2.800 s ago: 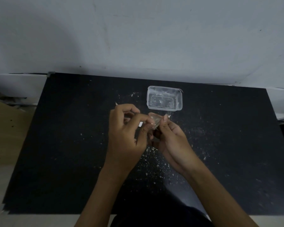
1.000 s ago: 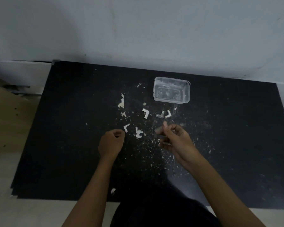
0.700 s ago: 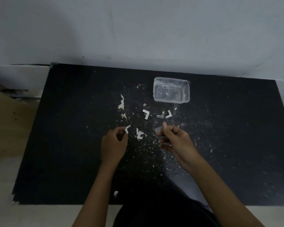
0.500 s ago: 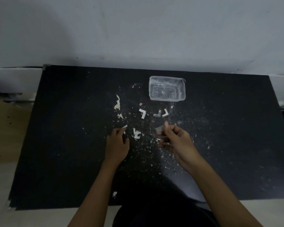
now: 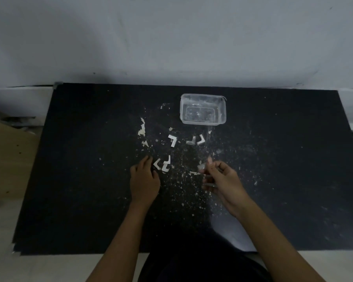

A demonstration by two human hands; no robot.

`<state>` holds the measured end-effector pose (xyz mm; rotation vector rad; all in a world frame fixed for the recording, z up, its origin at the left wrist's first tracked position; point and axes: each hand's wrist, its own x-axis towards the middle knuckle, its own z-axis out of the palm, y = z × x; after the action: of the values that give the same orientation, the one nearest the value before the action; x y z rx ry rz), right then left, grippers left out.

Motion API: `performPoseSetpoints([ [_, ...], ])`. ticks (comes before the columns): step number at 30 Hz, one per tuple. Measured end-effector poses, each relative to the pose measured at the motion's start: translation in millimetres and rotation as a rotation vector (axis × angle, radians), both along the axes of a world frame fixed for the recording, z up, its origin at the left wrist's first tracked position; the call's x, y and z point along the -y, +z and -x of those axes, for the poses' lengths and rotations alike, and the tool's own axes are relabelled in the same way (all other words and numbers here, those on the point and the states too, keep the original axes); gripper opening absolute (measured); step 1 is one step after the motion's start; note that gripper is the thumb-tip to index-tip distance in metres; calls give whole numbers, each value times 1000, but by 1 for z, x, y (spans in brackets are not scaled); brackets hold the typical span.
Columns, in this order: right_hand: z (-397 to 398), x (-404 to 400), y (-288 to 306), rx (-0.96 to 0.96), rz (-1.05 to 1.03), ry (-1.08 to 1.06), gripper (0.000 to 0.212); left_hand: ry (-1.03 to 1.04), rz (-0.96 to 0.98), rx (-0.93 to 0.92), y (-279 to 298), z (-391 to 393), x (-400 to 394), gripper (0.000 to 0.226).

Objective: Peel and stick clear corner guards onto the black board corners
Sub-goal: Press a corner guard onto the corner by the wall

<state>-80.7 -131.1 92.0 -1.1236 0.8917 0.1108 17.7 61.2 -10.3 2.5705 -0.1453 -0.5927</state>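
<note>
Head view, working surface. I am looking down on the black board (image 5: pixel 90 180), lying flat with its long axis running left to right and its far edge against the wall (image 5: pixel 171 37); being wide, thin and stiff by the look of it, it should stay put while a guard is being pressed on. A small clear piece is sitting at the far-left corner (image 5: pixel 58 84), probably a guard already fitted (too small for me to be sure).

A clear plastic tub (image 5: pixel 203 109) is standing on the board's far centre, long side left to right. Nearer me, white L-shaped backing strips (image 5: pixel 172 139) are lying scattered among paper flecks, their angles pointing various ways.

The left hand (image 5: pixel 144 180) is resting on the board, fingers loosely extended and holding nothing, its fingertips just beside one strip (image 5: pixel 157 164). The right hand (image 5: pixel 222 178) is pinching a clear corner guard (image 5: pixel 202 166) between thumb and forefinger, above the board's middle.

I am judging the guard to be very light, slightly flexible, slick outside and tacky inside, so the outer faces are the place to be gripping. Which way its angle is pointing I cannot tell.
</note>
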Motion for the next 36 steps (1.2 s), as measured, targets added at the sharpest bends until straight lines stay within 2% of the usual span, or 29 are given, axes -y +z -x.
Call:
performPoseSetpoints([
  [6, 0, 4, -8, -34, 17, 23, 52, -84, 58, -24, -1, 20, 12, 49],
  [14, -10, 4, -18, -40, 56, -28, 30, 122, 313, -99, 19, 3, 6, 45],
  [18, -18, 11, -19, -16, 89, -136, 22, -6, 573, -102, 51, -8, 35, 36],
  [22, -15, 36, -21, 13, 165, -207, 21, -151, 733, -144, 84, -9, 93, 31],
  [24, -11, 55, -25, 19, 181, -225, 20, -289, 697, -79, 87, -11, 125, 31],
  [27, -4, 88, -30, 20, 208, -257, 21, -467, 574, 58, 81, -11, 171, 19],
  [36, 21, 224, -44, 48, 219, -329, 36, -589, 345, 161, 50, 4, 316, 18],
])
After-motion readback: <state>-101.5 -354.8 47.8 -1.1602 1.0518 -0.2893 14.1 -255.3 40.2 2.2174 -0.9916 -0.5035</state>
